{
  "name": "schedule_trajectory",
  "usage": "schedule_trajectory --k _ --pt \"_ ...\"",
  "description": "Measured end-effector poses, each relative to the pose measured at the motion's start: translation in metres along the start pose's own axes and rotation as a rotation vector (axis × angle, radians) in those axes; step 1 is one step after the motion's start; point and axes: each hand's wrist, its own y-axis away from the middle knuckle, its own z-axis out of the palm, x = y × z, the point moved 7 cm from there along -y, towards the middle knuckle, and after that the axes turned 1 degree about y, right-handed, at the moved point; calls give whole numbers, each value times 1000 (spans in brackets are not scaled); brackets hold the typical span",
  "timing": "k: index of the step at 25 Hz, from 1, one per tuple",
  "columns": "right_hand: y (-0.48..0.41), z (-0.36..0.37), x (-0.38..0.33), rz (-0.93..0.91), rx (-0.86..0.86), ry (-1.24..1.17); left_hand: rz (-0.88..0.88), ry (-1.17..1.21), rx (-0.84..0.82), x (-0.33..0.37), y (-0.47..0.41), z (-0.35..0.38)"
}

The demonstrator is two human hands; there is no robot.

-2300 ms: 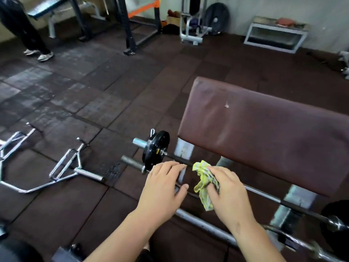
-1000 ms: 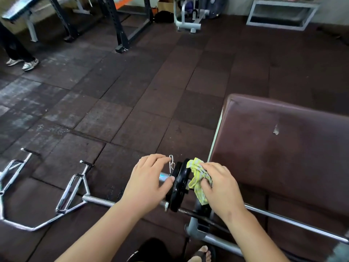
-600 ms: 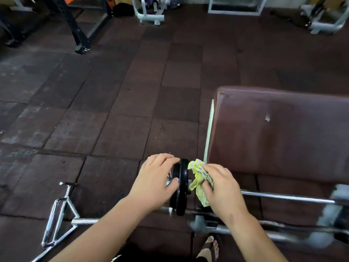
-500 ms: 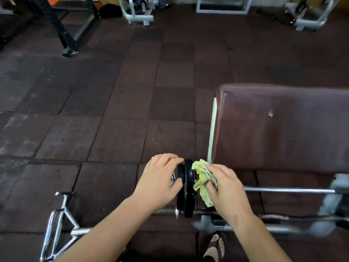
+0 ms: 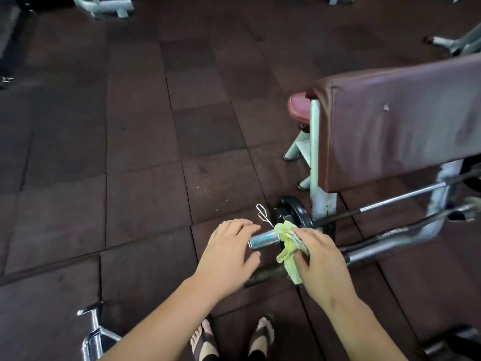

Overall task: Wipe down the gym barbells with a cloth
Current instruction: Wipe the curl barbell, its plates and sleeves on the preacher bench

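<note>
Left hand: we see our left hand (image 5: pixel 229 252) at the free end of the barbell sleeve (image 5: pixel 263 240), its fingers (image 5: pixel 240 226) spread and loosely curled over the tip, thumb below; they are unclenched and we cannot tell whether they touch the metal.
Right hand: our right hand (image 5: pixel 321 259) presses the cloth against the sleeve, its fingers clenched around the bunched fabric.
Cloth: the yellow-green cloth (image 5: pixel 287 243) is wrapped over the sleeve just beside the weight plate, with a loose tail hanging down under our fingers.
Barbell: the chrome sleeve points left toward our left hand; the thin bar (image 5: pixel 390 201) runs right and up under the pad, resting on the bench's pale rack (image 5: pixel 440 204).
Weight plate: a small black weight plate (image 5: pixel 292 212) sits on the bar directly behind the cloth.
Collar clip: a wire spring clip (image 5: pixel 263 213) stands up from the sleeve between our two hands.
Preacher bench: the brown padded surface (image 5: pixel 400 123) slopes above the bar on a pale blue frame (image 5: pixel 316 162).
Floor: dark rubber tiles (image 5: pixel 145 142); a chrome handle bar (image 5: pixel 93 332) lies at lower left.
Feet: we see our feet in sandals (image 5: pixel 205 342) below the hands.
</note>
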Motion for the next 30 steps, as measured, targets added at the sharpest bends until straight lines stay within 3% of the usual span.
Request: schedule_trajectory --k 16,22,25,30 --pt "-50 183 52 -42 -71 170 -154 73 -47 -86 -52 143" --pt "-43 208 44 -59 -97 148 -302 84 -216 -111 -49 189" --pt "-39 210 48 -131 -176 225 -320 163 -206 -115 -47 190" --pt "-64 204 53 -26 -194 253 -295 184 -175 -115 -47 181"
